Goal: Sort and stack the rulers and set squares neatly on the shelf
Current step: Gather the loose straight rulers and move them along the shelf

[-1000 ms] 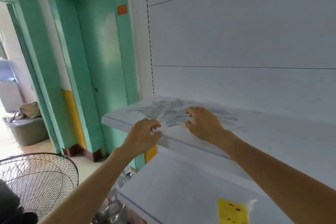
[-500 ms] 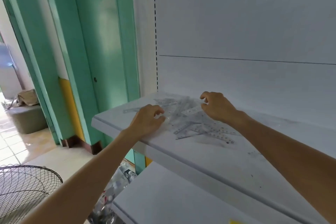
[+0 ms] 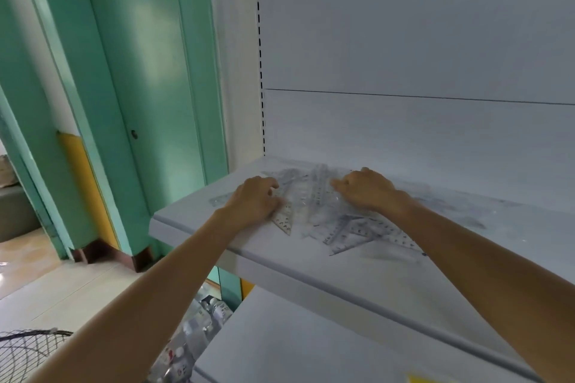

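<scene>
A loose heap of clear plastic rulers and set squares (image 3: 314, 196) lies on the white shelf (image 3: 373, 274), near its left end. My left hand (image 3: 253, 199) sits on the heap's left edge, fingers curled round a clear set square (image 3: 284, 221) whose tip pokes out below the thumb. On the heap's right side rests my right hand (image 3: 364, 191), its bent fingers touching the pieces. More rulers (image 3: 357, 233) fan out toward the shelf front, under my right wrist.
A second white shelf (image 3: 295, 336) juts out below. The white back panel (image 3: 404, 40) rises behind the heap. Green door frames (image 3: 149, 71) stand to the left, a wire fan grille (image 3: 28, 351) at the bottom left, wrapped goods (image 3: 199, 320) under the shelf.
The view has drawn closer to the shelf. Both hands have moved further onto the heap, and my left hand now grips a set square at its edge.
</scene>
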`<state>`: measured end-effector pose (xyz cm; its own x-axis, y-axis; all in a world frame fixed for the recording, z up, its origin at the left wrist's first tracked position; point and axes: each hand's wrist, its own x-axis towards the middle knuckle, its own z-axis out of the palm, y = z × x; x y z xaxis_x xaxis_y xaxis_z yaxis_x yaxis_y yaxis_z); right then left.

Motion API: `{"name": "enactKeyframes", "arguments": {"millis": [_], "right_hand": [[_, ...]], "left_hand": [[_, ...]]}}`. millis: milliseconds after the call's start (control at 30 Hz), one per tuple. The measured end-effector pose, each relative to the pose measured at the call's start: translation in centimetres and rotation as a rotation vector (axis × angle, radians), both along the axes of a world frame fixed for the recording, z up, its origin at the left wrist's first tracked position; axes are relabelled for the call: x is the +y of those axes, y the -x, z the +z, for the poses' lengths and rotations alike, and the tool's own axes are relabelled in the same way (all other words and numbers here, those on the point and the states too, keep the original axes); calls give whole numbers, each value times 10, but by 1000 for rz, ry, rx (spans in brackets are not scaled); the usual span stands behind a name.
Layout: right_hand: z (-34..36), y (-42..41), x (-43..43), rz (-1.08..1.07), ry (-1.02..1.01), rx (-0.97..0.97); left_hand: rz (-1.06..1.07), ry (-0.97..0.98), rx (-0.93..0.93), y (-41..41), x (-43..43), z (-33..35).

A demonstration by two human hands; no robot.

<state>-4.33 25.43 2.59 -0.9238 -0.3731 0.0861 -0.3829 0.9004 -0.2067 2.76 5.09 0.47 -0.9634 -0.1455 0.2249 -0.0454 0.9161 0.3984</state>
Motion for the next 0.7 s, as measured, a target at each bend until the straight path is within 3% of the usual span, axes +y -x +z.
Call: {"name": "enactKeyframes", "arguments": {"millis": [267,533,700], "right_hand": [[9,-16,-10,-48,-52,-40],[16,-35,-5,-219,50,97],[11,-48,4,-309,42,171]], "left_hand": [[-58,-276,-44,5,-8,11],[-100,-100,78,-4,-18,15],[-76,-112,180,-16,-24,20]]}}
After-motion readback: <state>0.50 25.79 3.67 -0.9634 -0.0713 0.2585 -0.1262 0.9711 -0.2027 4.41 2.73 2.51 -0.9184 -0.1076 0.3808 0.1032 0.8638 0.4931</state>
